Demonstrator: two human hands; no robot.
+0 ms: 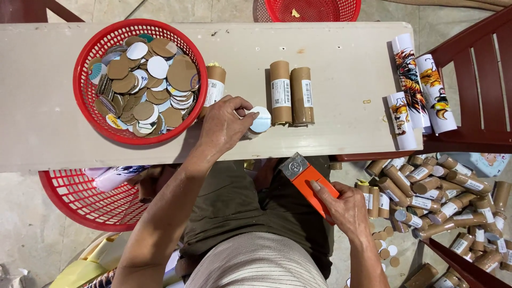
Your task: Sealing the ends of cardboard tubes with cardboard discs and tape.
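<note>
My left hand (224, 125) rests on the pale table (341, 74), its fingers pinching a white round disc (261, 119) against the end of a cardboard tube that lies mostly hidden under the hand. Just right of it lie two brown cardboard tubes (292, 92) with white label stickers, side by side. Another labelled tube (214, 88) lies against the red basket. My right hand (346, 208) is below the table edge, over my lap, gripping an orange stapler (306, 181) with a metal head.
A red basket (92, 50) of cardboard and white discs stands at the table's left. Rolled printed papers (421, 85) lie at the right edge. Several capped tubes (442, 197) are piled on the floor right. Red baskets sit lower left (80, 197) and top (312, 10); a red chair (480, 69) stands right.
</note>
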